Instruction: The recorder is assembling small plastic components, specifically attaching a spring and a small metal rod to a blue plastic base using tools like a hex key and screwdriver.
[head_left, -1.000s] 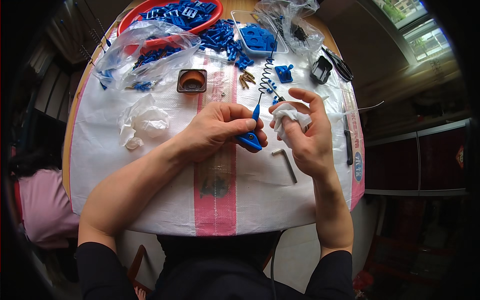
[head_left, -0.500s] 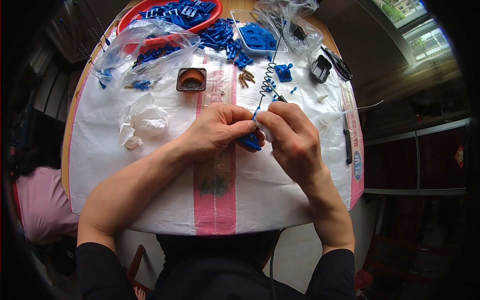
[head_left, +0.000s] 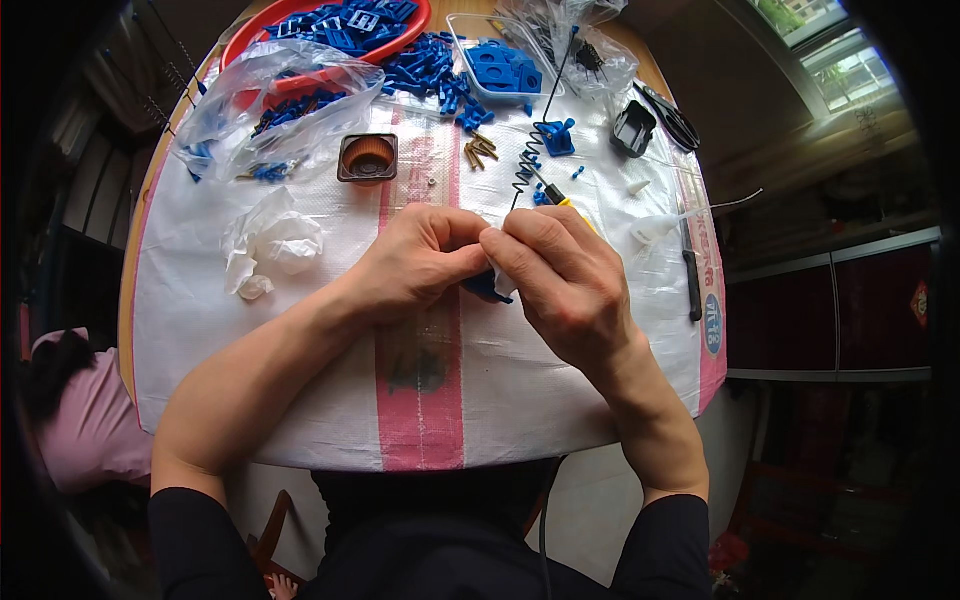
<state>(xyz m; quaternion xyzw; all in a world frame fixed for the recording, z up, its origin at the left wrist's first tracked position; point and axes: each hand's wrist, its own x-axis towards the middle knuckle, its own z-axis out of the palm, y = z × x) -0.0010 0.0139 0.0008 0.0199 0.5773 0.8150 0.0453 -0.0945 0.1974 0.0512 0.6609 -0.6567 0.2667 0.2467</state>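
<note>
Both hands met over the worktop (head_left: 300, 400): the left hand (head_left: 415, 265) and the right hand (head_left: 565, 280) had their fingers pinched together on a small blue plastic part (head_left: 488, 288), mostly hidden between them. It looked light, stiff and easily dropped, best gripped by its edges. Beyond lay a crumpled tissue (head_left: 272, 245), a coiled spring (head_left: 530, 160) and heaped blue parts (head_left: 420, 65).

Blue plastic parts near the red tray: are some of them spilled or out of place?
Yes. Blue plastic parts lie loose on the white cloth, outside the red tray and the clear tray. A few brass screws also lie scattered.
</note>
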